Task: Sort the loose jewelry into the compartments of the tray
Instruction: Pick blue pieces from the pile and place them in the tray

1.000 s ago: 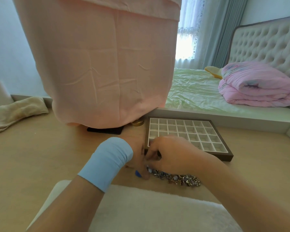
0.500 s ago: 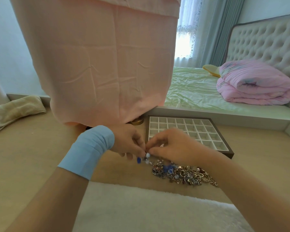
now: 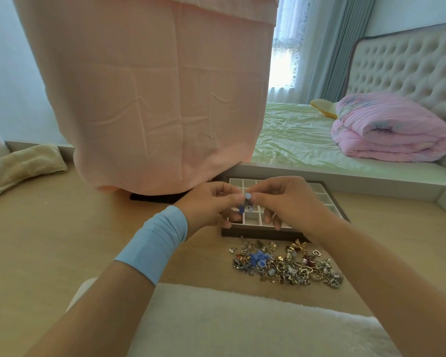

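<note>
While over tray (image 3: 255,231), beaded piece (image 3: 246,203) pinched by left grip (image 3: 209,207), right grip (image 3: 289,204).

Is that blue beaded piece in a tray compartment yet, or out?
Out. The left hand and right hand pinch the blue beaded piece between their fingertips; it hangs above the near-left compartments of the tray.

head-worn view, forward-down, close over floor (image 3: 49,253)
</note>
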Demonstrator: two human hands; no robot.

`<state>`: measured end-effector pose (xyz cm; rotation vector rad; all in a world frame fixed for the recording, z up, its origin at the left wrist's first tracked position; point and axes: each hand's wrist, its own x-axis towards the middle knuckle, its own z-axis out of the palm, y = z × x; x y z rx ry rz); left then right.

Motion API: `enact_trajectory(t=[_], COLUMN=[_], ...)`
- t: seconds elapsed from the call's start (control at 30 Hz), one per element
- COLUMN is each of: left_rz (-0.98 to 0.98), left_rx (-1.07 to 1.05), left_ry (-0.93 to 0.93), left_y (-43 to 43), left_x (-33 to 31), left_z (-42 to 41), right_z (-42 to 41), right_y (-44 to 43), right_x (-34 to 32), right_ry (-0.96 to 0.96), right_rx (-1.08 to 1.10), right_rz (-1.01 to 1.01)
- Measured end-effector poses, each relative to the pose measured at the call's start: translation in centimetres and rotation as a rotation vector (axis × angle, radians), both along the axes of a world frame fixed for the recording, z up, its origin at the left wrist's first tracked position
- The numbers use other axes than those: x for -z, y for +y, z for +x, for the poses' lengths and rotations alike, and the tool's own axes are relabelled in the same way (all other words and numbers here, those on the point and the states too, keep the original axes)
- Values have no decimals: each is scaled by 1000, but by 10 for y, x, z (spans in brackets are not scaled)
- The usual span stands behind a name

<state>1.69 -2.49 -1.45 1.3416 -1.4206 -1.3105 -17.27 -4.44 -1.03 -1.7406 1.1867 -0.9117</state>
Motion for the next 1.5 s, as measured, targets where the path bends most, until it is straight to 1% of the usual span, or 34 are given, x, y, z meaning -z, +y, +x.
enact_trajectory(t=[0.1,0.23,0.37,0.47,0.53,0.67,0.73,0.83,0.87,0.97,1.17,1.27,1.4,1.5], left_rz=[-4,-35,-68,-80,-102,-182,-229,-337,-359,-386,-420,-427,-436,-435], left_rx=[-33,-96,-95,-39,-42,-86,-101,-170,-181,-173,-134,-148,-141,-135], left_ry=[54,22,74,85,85,45,-7,-206,-241,-312,-559,-576,-611,-619], left_y=[1,0,0,1,0,-1,-3,-6,-6,-8,-7,-8,-8,-10], left_x=[4,7,7,6,6,6,9,17,20,27,25,26,28,30], left_z=[-1,-4,-6,-5,-5,-5,-8,-15,-17,-21,-19,-16,-17,-20], right_z=[0,1,-3,-3,-3,-6,-7,-8,-8,-7,-2,2,0,-7], right_y=[-1,-2,-4,-4,-5,-9,-9,-10,-12,-17,-16,-17,-18,-21], right_x=[2,1,0,4,5,3,2,5,8,14,21,24,22,17], right_ry=[33,116,92,84,83,77,85,125,164,296,384,417,567,633], right_rx=[11,-54,-131,-153,-136,-68,-56,-26,-3,42,64,81,112,123], right_rz=[-15,28,109,27,-11,6,25,10,-20,-119,-161,-164,-233,-257])
